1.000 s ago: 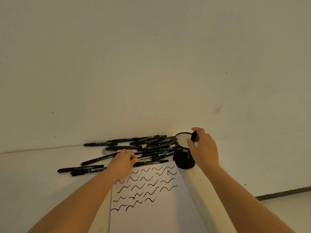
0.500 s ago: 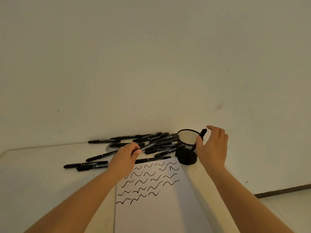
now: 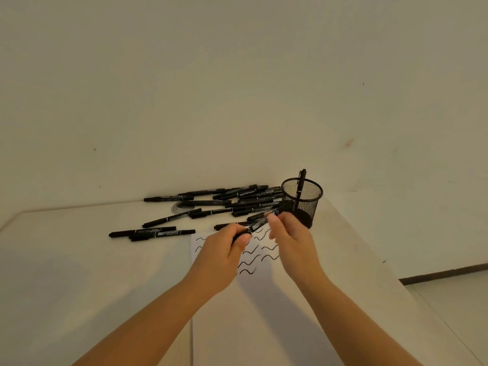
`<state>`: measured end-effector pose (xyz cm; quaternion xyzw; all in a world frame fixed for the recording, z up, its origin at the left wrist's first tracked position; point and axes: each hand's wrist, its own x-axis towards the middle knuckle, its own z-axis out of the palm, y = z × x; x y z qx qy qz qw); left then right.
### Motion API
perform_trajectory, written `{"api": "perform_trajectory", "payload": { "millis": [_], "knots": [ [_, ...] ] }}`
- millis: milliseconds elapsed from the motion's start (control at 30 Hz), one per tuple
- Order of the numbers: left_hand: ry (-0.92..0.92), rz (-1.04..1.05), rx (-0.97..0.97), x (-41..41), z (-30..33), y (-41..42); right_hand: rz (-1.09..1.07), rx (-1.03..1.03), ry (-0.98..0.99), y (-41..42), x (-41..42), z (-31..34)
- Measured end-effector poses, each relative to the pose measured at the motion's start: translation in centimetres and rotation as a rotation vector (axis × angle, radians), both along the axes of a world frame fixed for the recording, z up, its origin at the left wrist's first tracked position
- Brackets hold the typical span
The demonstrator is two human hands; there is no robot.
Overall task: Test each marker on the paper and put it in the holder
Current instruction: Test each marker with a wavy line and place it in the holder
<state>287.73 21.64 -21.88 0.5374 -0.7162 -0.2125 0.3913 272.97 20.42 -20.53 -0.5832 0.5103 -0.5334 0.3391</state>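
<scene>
A black marker (image 3: 260, 223) is held slanted above the paper by both hands. My left hand (image 3: 224, 249) grips its lower end and my right hand (image 3: 289, 236) pinches its upper end by the cap. The white paper (image 3: 253, 299) under them carries several black wavy test strokes. The black mesh holder (image 3: 303, 204) stands upright just right of the hands, with one marker (image 3: 301, 186) leaning inside it. A pile of several black markers (image 3: 237, 199) lies on the table behind the paper.
The white table (image 3: 79, 273) meets a plain wall at the back. Its right edge runs down close beside the holder, with floor (image 3: 454, 299) below at the far right. Two more markers (image 3: 153, 233) lie apart at the left of the pile.
My right hand left the holder, where a marker now stands, and came to the left. My left hand lifted a marker from the pile, and both hands now hold it over the paper.
</scene>
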Motion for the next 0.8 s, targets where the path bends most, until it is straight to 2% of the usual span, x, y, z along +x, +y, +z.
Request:
{"api": "perform_trajectory", "payload": {
  "millis": [133, 300, 467, 567, 700, 800],
  "knots": [
    [-0.036, -0.021, 0.004, 0.2, -0.3, 1.6, 0.019, 0.117, -0.006, 1.1, 1.4, -0.6],
    [-0.129, -0.012, 0.005, 1.1, -0.2, 2.9, 0.019, 0.188, -0.184, 2.3, 2.5, -0.6],
    [-0.313, -0.002, -0.041, 1.6, -0.3, 4.2, 0.055, 0.213, -0.121, 3.3, 3.5, -1.1],
    [-0.244, -0.036, 0.068, 1.6, -0.1, 4.8, 0.038, 0.243, -0.161, 3.3, 3.6, -1.2],
    [-0.085, -0.087, 0.196, 1.7, -0.2, 4.9, 0.006, 0.265, -0.114, 3.3, 4.3, -1.9],
    [0.034, -0.1, 0.314, 3.0, -0.9, 5.2, -0.155, 0.289, -0.102, 1.3, 1.2, -0.9]
  ]
}}
